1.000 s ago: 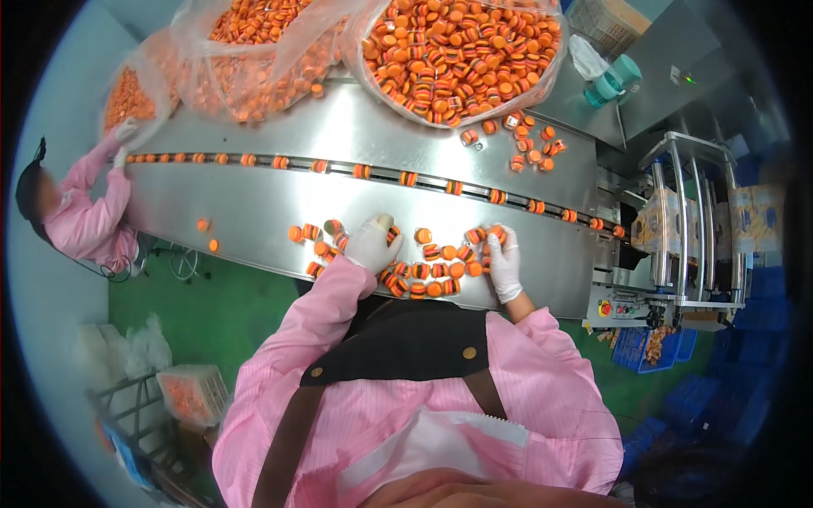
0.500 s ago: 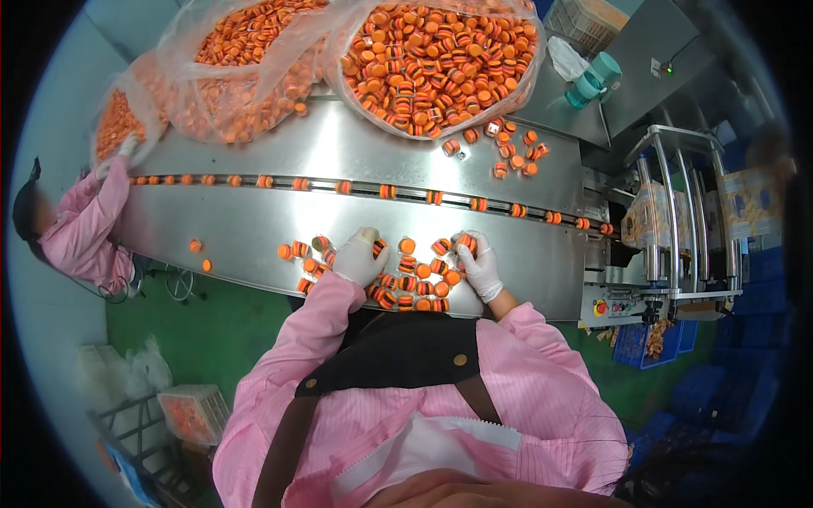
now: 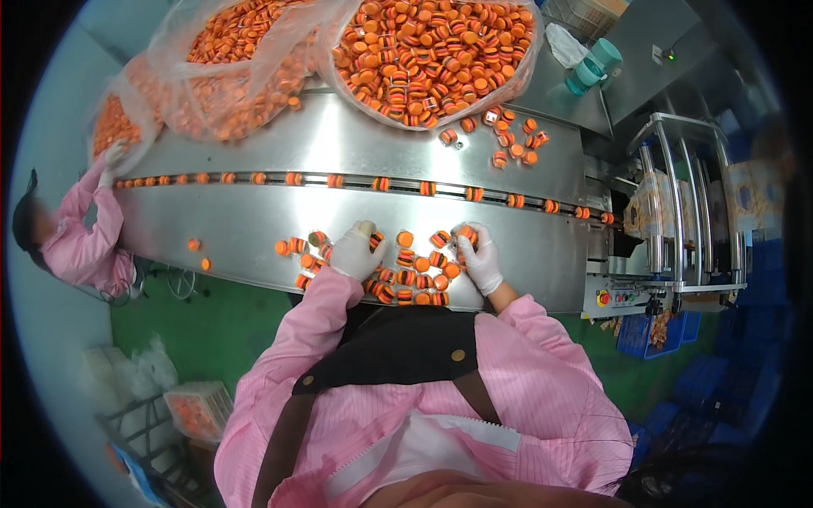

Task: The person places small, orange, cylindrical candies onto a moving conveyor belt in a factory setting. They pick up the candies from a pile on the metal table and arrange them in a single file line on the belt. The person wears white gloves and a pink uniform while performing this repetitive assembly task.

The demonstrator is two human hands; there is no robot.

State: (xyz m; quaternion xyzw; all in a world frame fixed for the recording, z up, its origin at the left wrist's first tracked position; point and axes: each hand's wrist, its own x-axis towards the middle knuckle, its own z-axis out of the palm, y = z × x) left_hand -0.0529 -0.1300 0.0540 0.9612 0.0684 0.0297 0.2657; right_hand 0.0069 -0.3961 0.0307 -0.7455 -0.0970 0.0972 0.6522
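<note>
My white-gloved left hand (image 3: 353,252) is closed around a small wrapped burger-shaped candy (image 3: 376,242), orange with dark and red layers. In my right hand (image 3: 483,261), also gloved in white, another burger-shaped candy (image 3: 466,234) is pinched between thumb and fingers. Between and below the hands lies a loose group of wrapped candies (image 3: 406,278) on the steel table (image 3: 246,245). More of them (image 3: 297,245) rest left of my left hand. Beyond both hands a narrow conveyor channel (image 3: 405,185) carries a spaced row of the same candies.
Big clear plastic bags of candies (image 3: 436,63) stand along the far side, with loose candies (image 3: 515,140) beside them. A packaging machine (image 3: 677,203) sits at the conveyor's right end. At the far left another person (image 3: 85,229) reaches into a bag. Blue crates (image 3: 648,334) stand lower right.
The candies in the conveyor channel have shifted along it. Both my hands stay almost in place, each still holding a candy. The other person's arms have moved slightly.
</note>
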